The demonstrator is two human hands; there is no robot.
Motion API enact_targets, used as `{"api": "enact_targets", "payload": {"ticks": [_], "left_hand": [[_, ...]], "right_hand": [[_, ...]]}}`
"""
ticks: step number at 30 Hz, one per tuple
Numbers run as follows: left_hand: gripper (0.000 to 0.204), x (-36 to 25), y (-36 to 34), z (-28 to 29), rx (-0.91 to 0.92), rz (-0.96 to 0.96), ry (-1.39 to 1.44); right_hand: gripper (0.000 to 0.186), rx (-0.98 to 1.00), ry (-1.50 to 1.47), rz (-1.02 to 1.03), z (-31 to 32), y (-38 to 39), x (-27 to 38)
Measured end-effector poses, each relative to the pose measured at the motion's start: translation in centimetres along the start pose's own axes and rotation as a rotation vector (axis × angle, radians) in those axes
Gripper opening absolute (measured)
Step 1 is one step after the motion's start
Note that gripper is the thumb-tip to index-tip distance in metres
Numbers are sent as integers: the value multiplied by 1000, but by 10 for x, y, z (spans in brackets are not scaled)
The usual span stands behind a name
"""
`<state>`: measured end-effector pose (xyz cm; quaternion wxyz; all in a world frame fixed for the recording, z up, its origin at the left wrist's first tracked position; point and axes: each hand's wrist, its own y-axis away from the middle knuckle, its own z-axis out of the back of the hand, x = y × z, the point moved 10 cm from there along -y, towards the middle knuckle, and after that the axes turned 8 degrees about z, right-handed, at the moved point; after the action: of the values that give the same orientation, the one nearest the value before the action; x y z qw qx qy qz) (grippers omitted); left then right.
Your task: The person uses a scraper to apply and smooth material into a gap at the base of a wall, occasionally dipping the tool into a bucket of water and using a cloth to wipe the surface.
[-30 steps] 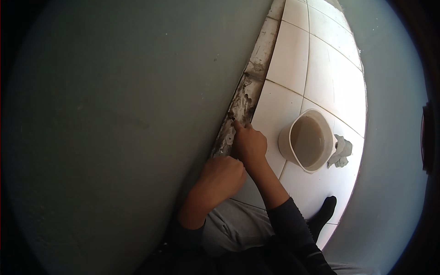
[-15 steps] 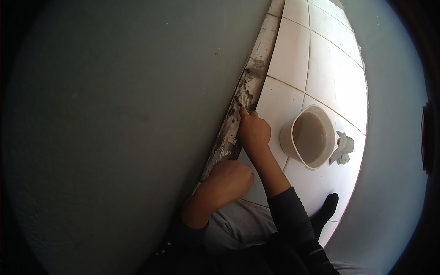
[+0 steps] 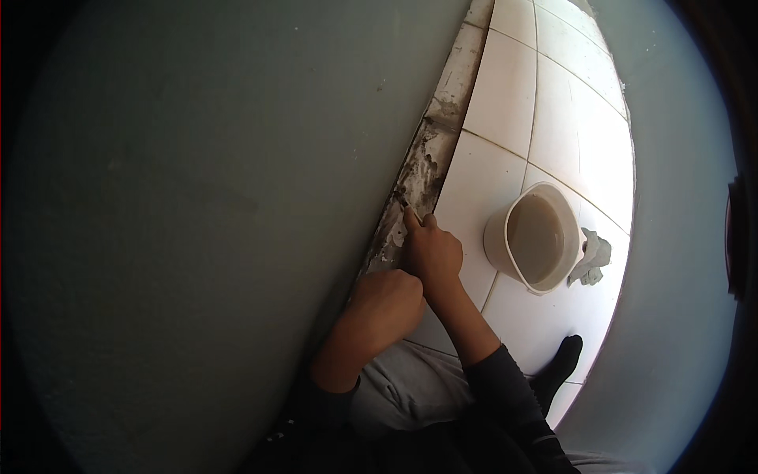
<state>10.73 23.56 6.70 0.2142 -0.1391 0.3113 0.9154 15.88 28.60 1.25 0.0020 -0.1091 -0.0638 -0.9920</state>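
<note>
Along the foot of the green wall runs a strip of white skirting (image 3: pixel 426 162), smeared with dark dirt and flaking patches. My right hand (image 3: pixel 433 251) is closed low over this strip, its index finger stretched along a thin tool (image 3: pixel 417 215). Little of the tool shows; its kind is hidden by the fingers. Just below and to the left, my left hand (image 3: pixel 387 304) is curled into a fist against the strip, close by the right wrist. Whatever the left fingers may hold is out of sight.
To the right on the white tiled floor (image 3: pixel 497 87) stands a white bucket (image 3: pixel 491 237) of cloudy water. A grey crumpled cloth (image 3: pixel 594 257) lies beside it. My black-socked foot (image 3: pixel 562 363) rests nearer me. Green walls (image 3: pixel 237 197) rise on both sides.
My right hand has drawn back along the strip toward me, and the left hand has shifted slightly left. The two hands are now closer together. Bucket and cloth stay put.
</note>
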Motion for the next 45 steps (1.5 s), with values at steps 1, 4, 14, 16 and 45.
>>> {"api": "enact_targets", "payload": {"ticks": [1,4,14,16,45], "left_hand": [[25,2,0,3,-25,21,-20],[24,0,-3,5,-56,20,-9],[25,1,-4,3,-17,32,-18],[25,6,-3,4,-6,58,-21],[25,12,-5,7,-67,89,-23]], "right_hand": [[40,-34,16,25,7,-11,-6],[41,-51,54,20,14,-21,-16],[41,-28,24,-9,8,-19,-16],[41,-10,6,-6,0,-6,-1],[35,-24,38,-7,19,-47,-28]]}}
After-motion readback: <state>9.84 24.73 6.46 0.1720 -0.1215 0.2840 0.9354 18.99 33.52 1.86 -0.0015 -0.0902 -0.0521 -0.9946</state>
